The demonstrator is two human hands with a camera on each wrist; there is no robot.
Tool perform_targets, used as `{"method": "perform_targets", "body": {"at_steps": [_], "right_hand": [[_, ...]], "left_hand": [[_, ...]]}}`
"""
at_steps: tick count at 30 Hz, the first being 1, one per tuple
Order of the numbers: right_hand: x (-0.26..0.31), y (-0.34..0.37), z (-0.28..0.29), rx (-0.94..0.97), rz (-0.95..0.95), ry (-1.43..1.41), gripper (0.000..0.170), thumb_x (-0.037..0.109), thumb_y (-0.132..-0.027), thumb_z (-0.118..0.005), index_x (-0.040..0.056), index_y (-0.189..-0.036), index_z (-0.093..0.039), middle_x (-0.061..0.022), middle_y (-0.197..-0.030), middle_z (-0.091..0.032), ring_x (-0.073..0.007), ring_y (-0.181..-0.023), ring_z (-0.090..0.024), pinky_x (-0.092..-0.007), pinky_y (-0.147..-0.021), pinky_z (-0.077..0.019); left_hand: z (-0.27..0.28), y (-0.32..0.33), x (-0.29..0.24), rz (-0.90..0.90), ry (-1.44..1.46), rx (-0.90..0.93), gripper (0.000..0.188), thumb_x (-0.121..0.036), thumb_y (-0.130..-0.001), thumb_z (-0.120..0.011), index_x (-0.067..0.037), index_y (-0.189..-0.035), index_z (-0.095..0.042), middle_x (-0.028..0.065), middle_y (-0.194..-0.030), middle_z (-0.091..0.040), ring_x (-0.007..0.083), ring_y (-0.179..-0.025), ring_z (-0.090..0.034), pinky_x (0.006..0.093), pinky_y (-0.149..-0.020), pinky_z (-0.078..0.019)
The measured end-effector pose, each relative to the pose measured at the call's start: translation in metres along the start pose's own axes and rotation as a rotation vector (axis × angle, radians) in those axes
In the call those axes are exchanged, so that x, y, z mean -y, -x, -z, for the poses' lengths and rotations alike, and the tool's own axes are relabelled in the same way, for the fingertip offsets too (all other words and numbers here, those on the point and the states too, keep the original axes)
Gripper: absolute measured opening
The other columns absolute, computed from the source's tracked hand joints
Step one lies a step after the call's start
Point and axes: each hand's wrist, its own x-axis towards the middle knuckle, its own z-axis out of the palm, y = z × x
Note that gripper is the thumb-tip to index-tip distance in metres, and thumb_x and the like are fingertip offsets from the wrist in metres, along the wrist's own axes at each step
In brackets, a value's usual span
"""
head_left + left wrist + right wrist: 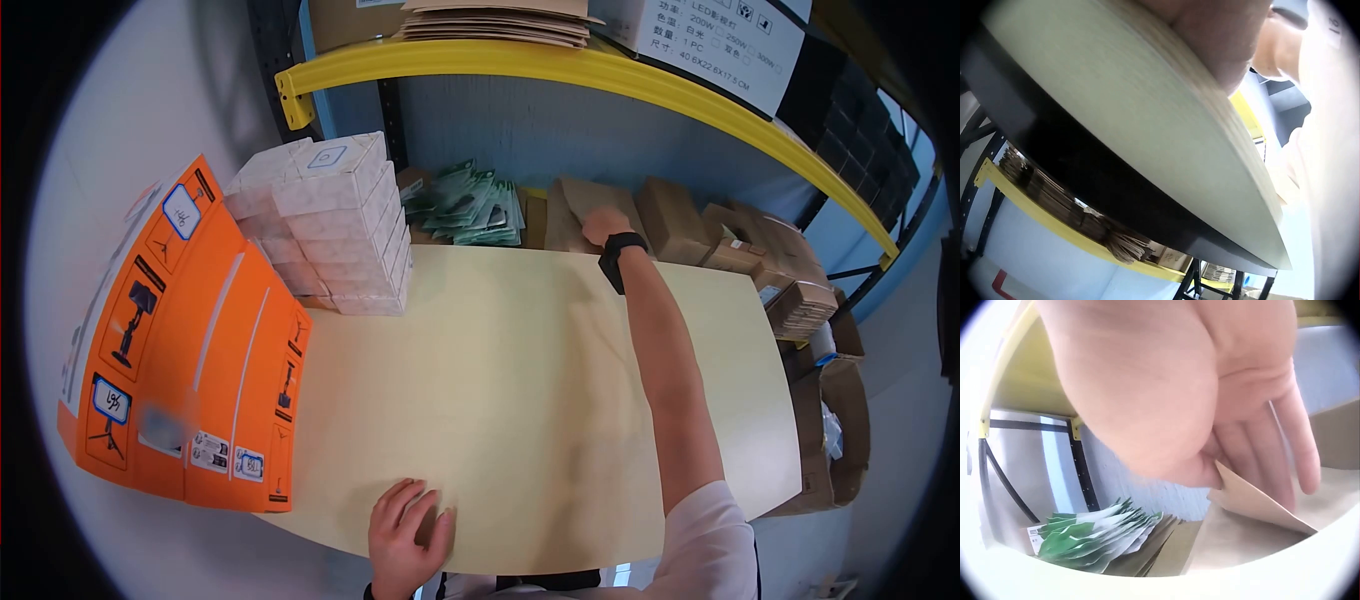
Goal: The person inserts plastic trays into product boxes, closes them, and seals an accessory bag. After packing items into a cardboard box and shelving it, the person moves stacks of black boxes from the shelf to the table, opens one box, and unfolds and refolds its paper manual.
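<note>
My right hand (pixel 604 226) reaches to the far side of the table (pixel 470 400), a black band round its wrist. Between thumb and fingers it pinches the edge of a thin brown kraft paper piece (pixel 1260 503), lifting that edge at a slant. Under it lies more flat brown paper (pixel 1229 540), also seen in the head view as brown paper (pixel 565 222). At the table's near edge, my left hand (pixel 405 535) rests with fingers loosely bent and holds nothing. In the left wrist view only part of the left hand (pixel 1222 37) shows, over the table's edge.
An orange box (pixel 210 370) and stacked white boxes (pixel 340 225) stand on the left. Green-and-clear packets (pixel 470 208) lie left of the brown paper; brown cartons (pixel 675 222) stand right of it. A yellow shelf beam (pixel 560 68) crosses above. An open carton (pixel 845 430) sits beyond the right edge.
</note>
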Motion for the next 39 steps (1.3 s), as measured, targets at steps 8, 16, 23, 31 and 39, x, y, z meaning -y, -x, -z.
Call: {"method": "perform_targets", "body": {"at_steps": [8, 16, 23, 31, 39], "right_hand": [[-0.044, 0.002, 0.030, -0.492, -0.167, -0.123, 0.031, 0.023, -0.085, -0.056, -0.0015, -0.097, -0.069, -0.0226, -0.102, -0.068, -0.0402, -0.100, -0.064, -0.0450, -0.088, -0.0515], [-0.124, 0.013, 0.052, -0.847, -0.270, -0.388, 0.036, 0.039, -0.088, -0.060, 0.0053, -0.096, -0.072, -0.0248, -0.093, -0.068, -0.0427, -0.094, -0.064, -0.0476, -0.083, -0.0515], [-0.094, 0.053, 0.070, -0.859, -0.197, 0.093, 0.024, 0.025, -0.095, -0.050, 0.0061, -0.088, -0.064, -0.0185, -0.080, -0.070, -0.0372, -0.075, -0.069, -0.0465, -0.065, -0.0547], [-0.004, 0.039, 0.008, -0.510, 0.237, 0.420, 0.014, 0.011, -0.083, -0.058, 0.0106, -0.080, -0.071, -0.0115, -0.078, -0.071, -0.0259, -0.072, -0.071, -0.0365, -0.060, -0.0560], [0.031, 0.039, -0.014, -0.201, 0.067, 0.019, 0.028, 0.030, -0.083, -0.064, 0.0036, -0.086, -0.072, -0.0192, -0.093, -0.070, -0.0361, -0.092, -0.068, -0.0440, -0.078, -0.0553]], "left_hand": [[0.000, 0.002, 0.003, 0.001, 0.013, 0.005, 0.027, -0.009, -0.073, -0.073, -0.003, -0.099, -0.067, 0.0143, -0.109, -0.064, 0.0355, -0.106, -0.060, 0.0428, -0.090, -0.0497], [0.001, 0.001, 0.002, 0.005, 0.021, 0.005, 0.028, -0.008, -0.073, -0.072, -0.002, -0.100, -0.067, 0.0140, -0.110, -0.064, 0.0357, -0.107, -0.060, 0.0426, -0.089, -0.0498], [0.001, 0.001, 0.000, -0.004, 0.024, -0.008, 0.027, -0.009, -0.074, -0.072, -0.002, -0.100, -0.067, 0.0141, -0.108, -0.064, 0.0359, -0.107, -0.060, 0.0431, -0.090, -0.0493], [0.000, 0.005, 0.008, -0.003, 0.016, -0.014, 0.025, -0.008, -0.074, -0.072, -0.002, -0.098, -0.067, 0.0142, -0.108, -0.064, 0.0349, -0.107, -0.060, 0.0426, -0.090, -0.0492], [0.000, 0.004, 0.008, 0.006, 0.002, -0.009, 0.025, -0.009, -0.074, -0.073, -0.002, -0.097, -0.067, 0.0140, -0.107, -0.065, 0.0349, -0.105, -0.061, 0.0423, -0.089, -0.0497]]}}
